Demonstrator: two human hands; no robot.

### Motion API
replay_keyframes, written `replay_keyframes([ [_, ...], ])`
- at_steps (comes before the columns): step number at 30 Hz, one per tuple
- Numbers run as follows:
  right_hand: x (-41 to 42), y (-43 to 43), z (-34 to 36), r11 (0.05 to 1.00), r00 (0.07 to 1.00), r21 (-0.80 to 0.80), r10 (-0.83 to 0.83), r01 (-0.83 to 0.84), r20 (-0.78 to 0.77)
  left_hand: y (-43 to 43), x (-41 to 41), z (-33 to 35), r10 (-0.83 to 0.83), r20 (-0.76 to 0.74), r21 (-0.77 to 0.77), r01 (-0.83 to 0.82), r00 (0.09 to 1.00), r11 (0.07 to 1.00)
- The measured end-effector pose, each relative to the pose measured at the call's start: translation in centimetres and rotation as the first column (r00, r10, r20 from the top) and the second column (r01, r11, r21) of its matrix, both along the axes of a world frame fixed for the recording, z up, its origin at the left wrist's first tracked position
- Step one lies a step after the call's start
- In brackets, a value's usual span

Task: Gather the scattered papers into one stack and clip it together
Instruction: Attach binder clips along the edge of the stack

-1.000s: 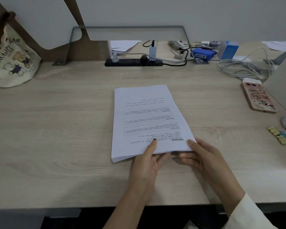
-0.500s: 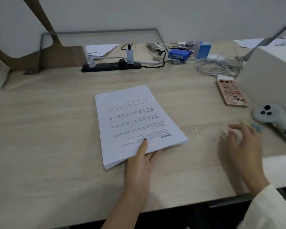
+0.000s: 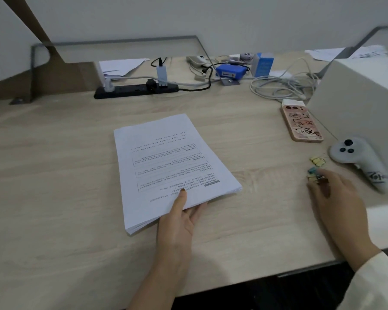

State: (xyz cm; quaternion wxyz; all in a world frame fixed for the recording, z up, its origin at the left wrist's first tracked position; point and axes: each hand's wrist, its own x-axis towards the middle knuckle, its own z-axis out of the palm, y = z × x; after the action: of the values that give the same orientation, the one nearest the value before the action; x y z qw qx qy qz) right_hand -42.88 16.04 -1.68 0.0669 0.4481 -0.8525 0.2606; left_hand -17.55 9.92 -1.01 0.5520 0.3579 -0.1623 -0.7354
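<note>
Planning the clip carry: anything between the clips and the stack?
Nothing visible. Only bare desk lies between the clips at the right hand and the stack the left hand holds. The phone sits farther back.

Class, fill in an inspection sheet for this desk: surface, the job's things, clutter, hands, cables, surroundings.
Surface: pale wooden desk.
Job's things: paper stack in one pile, unclipped; binder clips lying loose at right.
Clutter: phone, controller, blue device.
Hands: left hand pinches the stack's near edge, thumb on top; right hand at the clips, grip unclear.
Cables: power strip with plugs; coiled white cables at the back.
Surroundings: grey wall; white box at right.
</note>
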Motion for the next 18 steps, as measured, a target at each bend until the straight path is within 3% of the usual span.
replay_keyframes([
  [9, 0.5, 0.7, 0.5, 0.996, 0.984, -0.066, 0.065, -0.054, 0.164, 0.1, 0.6, -0.2, -0.026, 0.002, -0.032, 0.026, 1.0, 0.999],
  [12, 0.1, 0.6, 0.9, 0.996, 0.945, -0.094, 0.034, -0.003, 0.324, 0.1, 0.7, -0.2, -0.029, -0.001, -0.038, 0.029, 1.0, 0.999],
  [13, -0.2, 0.6, 1.2, 0.991, 0.89, -0.134, 0.035, 0.03, 0.455, 0.1, 0.8, -0.2, -0.031, 0.001, -0.039, 0.031, 1.0, 0.999],
  [15, -0.6, 0.8, 2.0, 0.962, 0.607, -0.259, 0.154, 0.089, 0.779, 0.1, 0.9, -0.2, -0.039, 0.011, -0.039, 0.04, 0.999, 0.998],
  [16, -0.8, 1.0, 2.3, 0.946, 0.437, -0.302, 0.225, 0.116, 0.871, 0.1, 0.9, -0.2, -0.045, 0.015, -0.039, 0.046, 0.999, 0.998],
  [18, -0.5, 1.2, 2.7, 0.934, 0.196, -0.323, 0.292, 0.154, 0.936, 0.1, 1.0, -0.2, -0.054, 0.016, -0.038, 0.055, 0.998, 0.998],
])
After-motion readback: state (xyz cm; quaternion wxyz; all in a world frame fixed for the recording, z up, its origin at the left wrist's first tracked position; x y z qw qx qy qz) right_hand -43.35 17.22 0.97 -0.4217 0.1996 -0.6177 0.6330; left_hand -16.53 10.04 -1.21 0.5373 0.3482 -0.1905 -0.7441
